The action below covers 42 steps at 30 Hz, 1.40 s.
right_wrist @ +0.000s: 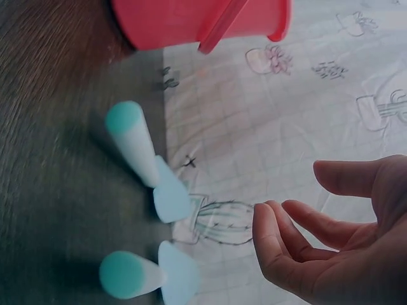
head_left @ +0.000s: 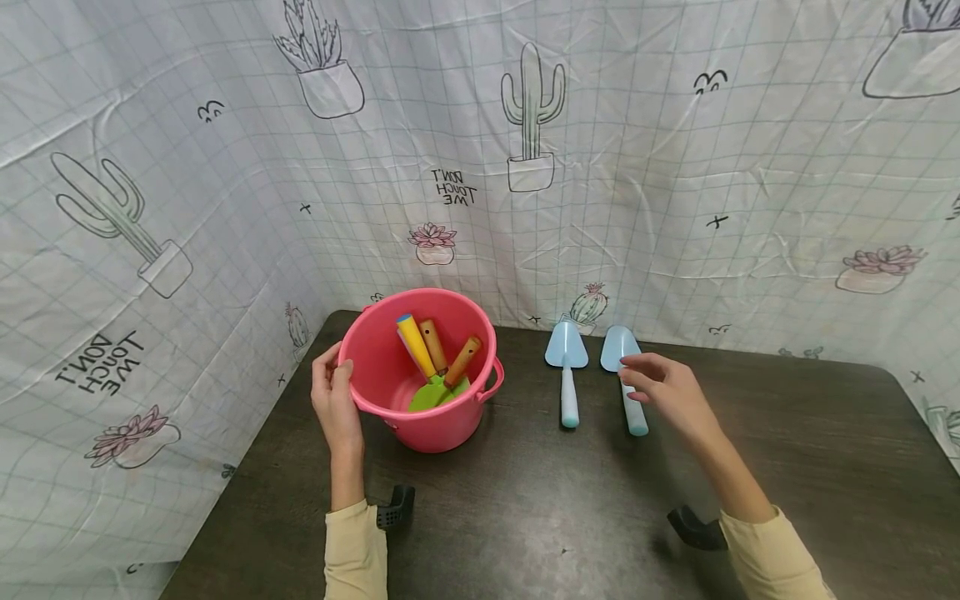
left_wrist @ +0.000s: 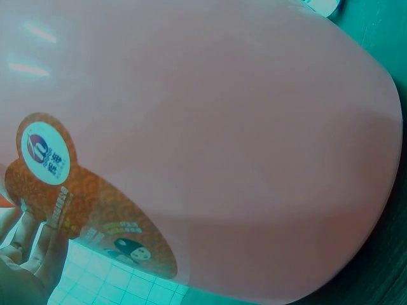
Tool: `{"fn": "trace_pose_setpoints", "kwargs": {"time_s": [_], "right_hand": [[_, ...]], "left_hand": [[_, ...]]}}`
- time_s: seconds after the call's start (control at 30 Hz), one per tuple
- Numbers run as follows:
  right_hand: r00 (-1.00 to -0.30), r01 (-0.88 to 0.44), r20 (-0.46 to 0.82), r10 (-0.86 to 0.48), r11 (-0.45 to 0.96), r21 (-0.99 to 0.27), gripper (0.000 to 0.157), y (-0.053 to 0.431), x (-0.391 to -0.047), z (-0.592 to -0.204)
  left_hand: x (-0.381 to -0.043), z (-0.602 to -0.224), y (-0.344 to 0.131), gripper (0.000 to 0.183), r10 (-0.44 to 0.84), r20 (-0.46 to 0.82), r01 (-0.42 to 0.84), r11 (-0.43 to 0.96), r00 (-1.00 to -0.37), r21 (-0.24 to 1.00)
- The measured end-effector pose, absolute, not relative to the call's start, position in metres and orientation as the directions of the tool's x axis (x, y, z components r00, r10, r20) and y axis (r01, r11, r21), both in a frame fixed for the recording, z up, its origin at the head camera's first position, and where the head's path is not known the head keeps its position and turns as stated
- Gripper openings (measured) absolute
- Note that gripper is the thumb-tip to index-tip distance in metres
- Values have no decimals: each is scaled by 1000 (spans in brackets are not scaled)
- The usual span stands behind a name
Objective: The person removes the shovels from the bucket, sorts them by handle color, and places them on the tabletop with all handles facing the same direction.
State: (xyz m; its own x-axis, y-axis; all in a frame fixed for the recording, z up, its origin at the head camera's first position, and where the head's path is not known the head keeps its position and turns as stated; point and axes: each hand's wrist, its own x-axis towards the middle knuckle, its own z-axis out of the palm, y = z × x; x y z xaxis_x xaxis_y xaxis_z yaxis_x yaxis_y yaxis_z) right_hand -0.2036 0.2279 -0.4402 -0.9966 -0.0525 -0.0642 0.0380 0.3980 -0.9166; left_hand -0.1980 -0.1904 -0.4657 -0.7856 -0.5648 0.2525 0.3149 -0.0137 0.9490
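We are gripping the pink bucket [head_left: 442, 432], which is standing on the table's [head_left: 525, 521] left, with our left hand [head_left: 335, 402], while our right hand [head_left: 672, 398], thumb parted from fingers, is hovering near the right blue trowel [head_left: 635, 412].

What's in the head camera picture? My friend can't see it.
A person's left hand grips a pink bucket holding three tools with yellow or brown handles. Their empty right hand hovers by two light blue trowels on a dark table. Behind hangs a pale cloth printed with potted plants.
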Motion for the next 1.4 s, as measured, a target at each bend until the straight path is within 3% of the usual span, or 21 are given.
{"fn": "trace_pose_setpoints", "kwargs": {"time_s": [0.87,1.4], "right_hand": [[-993,-67,31,-111,337,-939,47,199,-191,-405],[-997,-51,24,-77,366,-929,57,188,-191,-390]], "left_hand": [[-197,-465,-190,37,-567,253,315,-12,-784,949],[-199,-464,-189,37,-569,249,308,-7,-784,951]]}}
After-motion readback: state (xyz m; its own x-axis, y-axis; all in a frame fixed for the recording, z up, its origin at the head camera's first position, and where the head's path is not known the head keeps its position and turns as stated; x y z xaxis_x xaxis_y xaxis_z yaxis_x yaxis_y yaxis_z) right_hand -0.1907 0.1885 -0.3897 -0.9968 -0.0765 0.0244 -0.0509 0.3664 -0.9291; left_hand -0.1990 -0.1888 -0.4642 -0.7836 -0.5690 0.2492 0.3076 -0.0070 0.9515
